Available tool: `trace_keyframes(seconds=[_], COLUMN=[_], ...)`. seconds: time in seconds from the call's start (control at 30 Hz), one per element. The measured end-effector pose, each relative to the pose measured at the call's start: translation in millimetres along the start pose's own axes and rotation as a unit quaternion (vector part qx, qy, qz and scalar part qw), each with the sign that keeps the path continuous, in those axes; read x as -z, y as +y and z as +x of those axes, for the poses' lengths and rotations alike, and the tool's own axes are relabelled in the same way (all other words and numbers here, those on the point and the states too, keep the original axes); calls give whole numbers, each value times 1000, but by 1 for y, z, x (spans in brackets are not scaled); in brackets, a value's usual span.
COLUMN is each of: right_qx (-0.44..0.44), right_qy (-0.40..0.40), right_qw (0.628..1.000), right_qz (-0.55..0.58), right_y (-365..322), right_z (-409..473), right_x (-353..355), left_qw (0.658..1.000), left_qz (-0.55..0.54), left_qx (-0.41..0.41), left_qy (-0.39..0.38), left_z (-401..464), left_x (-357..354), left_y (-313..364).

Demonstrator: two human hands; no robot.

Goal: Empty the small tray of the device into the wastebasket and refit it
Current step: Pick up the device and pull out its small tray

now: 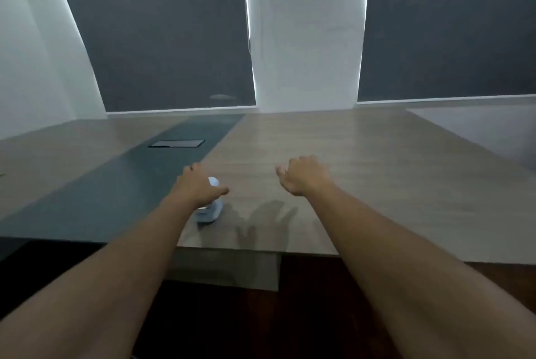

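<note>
One small white plastic device (pixel 209 208) sits half hidden under the spread, empty left hand (pixel 200 184); the right hand (pixel 304 174) hovers loosely curled, holding nothing.

One view only, from a camera worn on the person's head. It looks forward and slightly down across a wooden table (pixel 362 184), from just beyond the table's near edge, which crosses the lower middle of the frame. Both bare forearms reach in from the bottom corners, so the left hand (pixel 200 184) and right hand (pixel 304 174) sit near the centre, close to the lens. The wide angle bends straight lines: the far edge of the table and the dark window blinds (pixel 174 39) behind it lean outward. The floor below the near edge fills the bottom.
</note>
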State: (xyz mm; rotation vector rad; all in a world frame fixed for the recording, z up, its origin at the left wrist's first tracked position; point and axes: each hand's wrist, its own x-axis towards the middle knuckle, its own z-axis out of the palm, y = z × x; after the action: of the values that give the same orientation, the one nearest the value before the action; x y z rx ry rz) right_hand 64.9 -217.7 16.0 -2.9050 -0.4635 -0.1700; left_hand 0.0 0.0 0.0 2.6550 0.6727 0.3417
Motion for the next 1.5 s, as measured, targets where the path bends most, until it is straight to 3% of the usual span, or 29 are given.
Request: trace_keyframes(seconds=[0.2, 0.33, 0.5, 0.6, 0.8, 1.0, 1.13, 1.5], right_qx=[57, 75, 38, -12, -81, -52, -48, -84], right_qy=[42, 45, 21, -8, -124, -165, -154, -85], right_qw=[998, 995, 970, 937, 822, 773, 752, 630], right_qz=[2, 52, 238, 348, 550, 611, 639, 767], right_y=[-7, 1, -2, -7, 1, 20, 31, 58], right_z=[-9, -9, -10, -8, -13, -18, -23, -28], right_x=[-34, -44, -40, -40, -36, -33, -34, -32], left_qw=[977, 961, 888, 853, 824, 818, 818, 821], left_qz=[-158, -217, -430, -500, -544, -550, -549, -547], left_qx=[124, 145, 163, 139, 105, 71, 48, 9], left_qy=[66, 86, 12, -55, -119, -151, -163, -165], left_z=[-15, -13, -4, -8, -15, -24, -27, -31], left_x=[-29, -30, -28, -28, -32, -34, -33, -29], left_y=[-24, -22, -15, 4, 36, 58, 66, 75])
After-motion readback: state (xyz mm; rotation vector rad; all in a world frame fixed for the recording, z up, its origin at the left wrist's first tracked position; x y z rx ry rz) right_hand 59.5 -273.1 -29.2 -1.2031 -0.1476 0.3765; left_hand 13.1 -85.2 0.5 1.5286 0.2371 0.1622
